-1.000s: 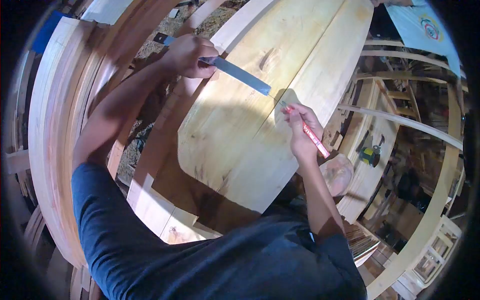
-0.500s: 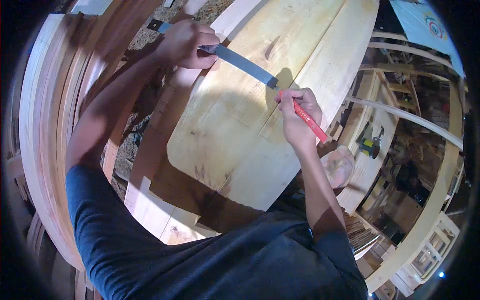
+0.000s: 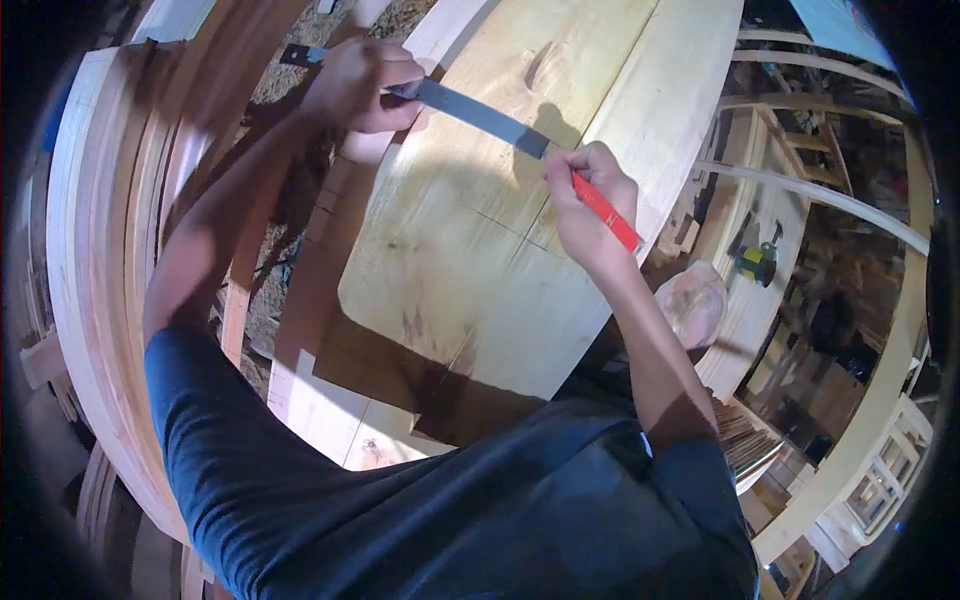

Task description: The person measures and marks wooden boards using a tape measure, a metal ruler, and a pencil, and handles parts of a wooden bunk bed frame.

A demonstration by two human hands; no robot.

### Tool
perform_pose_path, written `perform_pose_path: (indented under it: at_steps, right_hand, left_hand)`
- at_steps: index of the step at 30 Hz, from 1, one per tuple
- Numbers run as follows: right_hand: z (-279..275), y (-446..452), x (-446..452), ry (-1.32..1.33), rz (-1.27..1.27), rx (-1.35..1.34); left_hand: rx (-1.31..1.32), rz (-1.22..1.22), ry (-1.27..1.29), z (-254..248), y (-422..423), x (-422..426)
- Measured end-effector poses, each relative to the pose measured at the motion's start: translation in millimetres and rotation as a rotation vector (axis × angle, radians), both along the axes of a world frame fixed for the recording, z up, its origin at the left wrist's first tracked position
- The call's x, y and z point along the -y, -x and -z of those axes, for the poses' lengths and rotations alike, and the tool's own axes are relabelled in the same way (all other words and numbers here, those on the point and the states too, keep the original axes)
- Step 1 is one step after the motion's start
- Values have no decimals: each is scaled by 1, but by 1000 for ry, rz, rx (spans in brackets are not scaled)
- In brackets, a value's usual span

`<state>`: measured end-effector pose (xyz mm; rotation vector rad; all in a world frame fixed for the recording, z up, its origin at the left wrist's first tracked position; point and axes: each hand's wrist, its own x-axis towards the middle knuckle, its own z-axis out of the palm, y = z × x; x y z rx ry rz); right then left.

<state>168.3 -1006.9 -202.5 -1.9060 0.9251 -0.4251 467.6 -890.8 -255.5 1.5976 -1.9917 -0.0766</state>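
A metal ruler (image 3: pixel 485 118) lies across the pale wooden panel (image 3: pixel 440 260), its near end close to a seam between boards. My left hand (image 3: pixel 362 88) is closed around the ruler by the panel's left edge, and the ruler's holed end sticks out beyond my knuckles. In my right hand (image 3: pixel 595 205) is a red carpenter's pencil (image 3: pixel 607 212), slanting down toward the palm. Its tip is hidden by my fingers at the ruler's end. A thin dark line crosses the panel below both hands.
Long curved timber strips (image 3: pixel 100 250) are stacked at the left. On the right, a yellow-and-black tool (image 3: pixel 757 263) rests on a plank bench (image 3: pixel 735 310), with wooden frames around it. A rounded pale lump, possibly a knee or foot, (image 3: pixel 692 303) sits beside my right forearm.
The pencil has turned in my right hand, and its tip, seen before at the ruler's end, is now covered by my fingers. The view has shifted slightly.
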Motion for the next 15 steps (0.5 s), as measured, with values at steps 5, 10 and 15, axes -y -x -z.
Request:
perform_pose_path:
  at_steps: [5,10,15]
  right_hand:
    - [-4,13,-19,-39,-59,-91]
    - [1,30,-50,174,-196,-15]
    - [-3,40,-65,321,-234,-94]
  left_hand:
    - [-99,68,33,2,9,-24]
    - [-114,65,70,2,25,-69]
    - [-96,67,26,1,33,-91]
